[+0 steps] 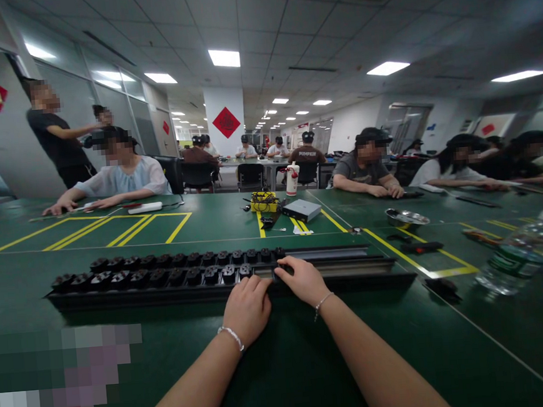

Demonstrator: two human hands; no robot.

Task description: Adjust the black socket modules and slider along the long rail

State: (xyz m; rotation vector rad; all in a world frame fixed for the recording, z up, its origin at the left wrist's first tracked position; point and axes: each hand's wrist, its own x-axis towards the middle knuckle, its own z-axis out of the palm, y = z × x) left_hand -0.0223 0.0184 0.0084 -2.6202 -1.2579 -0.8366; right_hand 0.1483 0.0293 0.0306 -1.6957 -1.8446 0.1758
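A long black track [166, 296] lies across the green table in front of me, with two rows of black socket modules [157, 277] filling its left and middle stretch. To the right its metal channel shows bare. My left hand [248, 309] bends its fingers over the near wall of the track, just right of the last module in the front row; its fingertips are partly hidden. My right hand [304, 280] is closed beside it over the channel, fingers pinched around a small dark piece that looks like another socket module, mostly covered by the fingers.
A water bottle [523, 259], a metal bowl [407, 218] and a black tool [420, 247] are on the right. Farther back stand a grey box [301, 210], a yellow block with cables [264, 201] and a white bottle [292, 180]. Other people sit around the table.
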